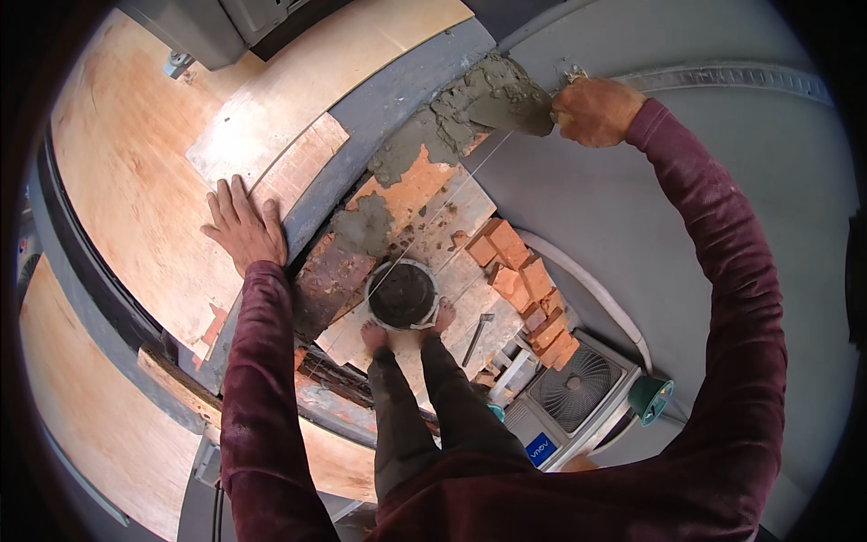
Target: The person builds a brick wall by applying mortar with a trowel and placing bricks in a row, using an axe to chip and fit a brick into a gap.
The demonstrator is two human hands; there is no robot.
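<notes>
My left hand [242, 226] lies with spread fingers on the pale plywood board [135, 199], beside a grey ledge [336, 181]. My right hand [591, 113], at the upper right, is closed on a trowel [531, 116], its blade in wet grey mortar [470, 95] along the edge of the ledge. More mortar and orange brickwork [415, 172] show below the ledge. A thin string [470, 176] runs diagonally over the work. A round bucket [402, 294] of dark grey contents stands between my bare feet.
Broken orange bricks [515, 271] are piled right of the bucket, near an L-shaped metal tool [474, 339]. Below them sit an air-conditioner outdoor unit [567, 390], a pale hose [596, 280] and a green container [650, 400]. A grey wall [741, 163] is on the right.
</notes>
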